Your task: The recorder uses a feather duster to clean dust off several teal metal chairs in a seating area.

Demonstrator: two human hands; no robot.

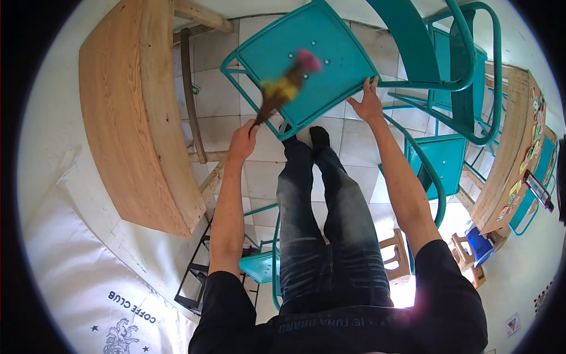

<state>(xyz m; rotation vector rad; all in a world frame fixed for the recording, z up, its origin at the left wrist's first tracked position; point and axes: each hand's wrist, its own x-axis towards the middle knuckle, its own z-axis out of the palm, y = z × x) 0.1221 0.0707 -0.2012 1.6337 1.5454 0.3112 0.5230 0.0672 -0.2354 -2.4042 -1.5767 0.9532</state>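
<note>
My left hand (242,140) is closed around the handle of a duster (281,90) with brown, yellow and pink parts, blurred by motion. The duster lies over the seat of a teal metal chair (336,84), pointing up and right; whether it touches the seat cannot be told. My right hand (369,99) rests its fingers on the seat's right corner, near the chair's backrest (411,44). The chair appears tipped or turned, its backrest to the right. Small round bolt heads show in the seat.
A wooden table (128,119) stands at the left. More teal chairs (435,159) and a second wooden table (508,146) with small coloured pieces are at the right. Brown plastic stools (395,254), a blue object (479,247) and a black metal rack (194,267) stand lower down. My feet are on tiles.
</note>
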